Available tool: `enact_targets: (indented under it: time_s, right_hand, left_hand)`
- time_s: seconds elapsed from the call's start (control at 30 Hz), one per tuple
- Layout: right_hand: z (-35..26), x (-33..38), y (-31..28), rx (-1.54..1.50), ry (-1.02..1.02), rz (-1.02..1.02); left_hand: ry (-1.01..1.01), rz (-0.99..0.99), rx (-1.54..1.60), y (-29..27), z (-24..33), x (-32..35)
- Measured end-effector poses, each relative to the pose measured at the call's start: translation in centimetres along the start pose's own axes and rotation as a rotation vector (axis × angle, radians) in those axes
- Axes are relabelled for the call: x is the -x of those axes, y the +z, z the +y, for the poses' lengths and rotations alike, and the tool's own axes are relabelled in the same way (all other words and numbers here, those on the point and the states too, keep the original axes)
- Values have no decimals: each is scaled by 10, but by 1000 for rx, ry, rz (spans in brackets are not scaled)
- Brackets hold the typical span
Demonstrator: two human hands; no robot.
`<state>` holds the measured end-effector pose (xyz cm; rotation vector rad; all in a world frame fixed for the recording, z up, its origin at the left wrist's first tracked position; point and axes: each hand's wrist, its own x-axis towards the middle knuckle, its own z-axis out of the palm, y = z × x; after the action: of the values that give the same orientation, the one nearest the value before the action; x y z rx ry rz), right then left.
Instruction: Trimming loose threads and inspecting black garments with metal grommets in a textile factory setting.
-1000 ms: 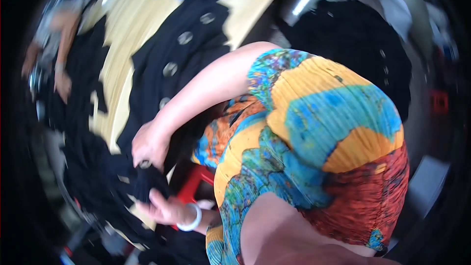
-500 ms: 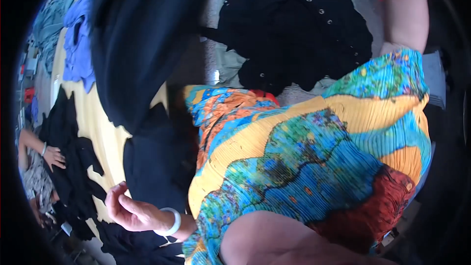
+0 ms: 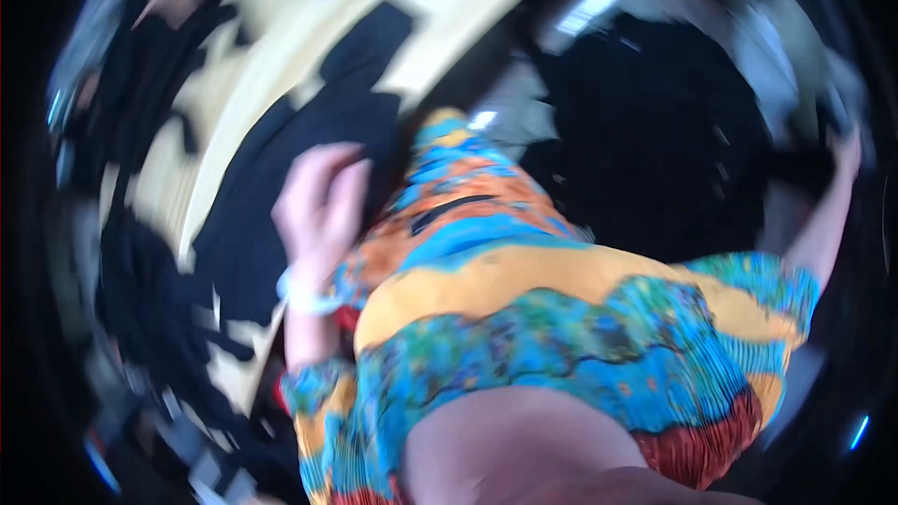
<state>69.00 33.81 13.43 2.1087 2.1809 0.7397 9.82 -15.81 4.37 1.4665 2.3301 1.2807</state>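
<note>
While the view blurs with head motion, items run near to far. Patterned dress (image 3: 561, 337): orange, blue and green, filling the lower frame. Left hand (image 3: 318, 196): white bangle at the wrist, raised against the black cloth (image 3: 309, 168), fingers loosely curled; a grip cannot be told. Half a second ago it lay low at the cloth's lower edge, so it has lifted along the fabric. Pale table (image 3: 440, 9): black pieces spread on it. Right hand (image 3: 847, 150): stretched to the far right beside the black heap (image 3: 655, 150); blurred, state cannot be told.
</note>
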Motion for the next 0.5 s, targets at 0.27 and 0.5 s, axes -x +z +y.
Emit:
enact_targets:
  time_s: [0.27,0.5]
  right_hand:
    - [-340,18,81,-553,-806,-86]
    - [-568,239,-148,-1063,-1720,-13]
  left_hand:
    - [-215,0,118,-4,-49,77]
    - [-538,502,-107,-51,-85,144]
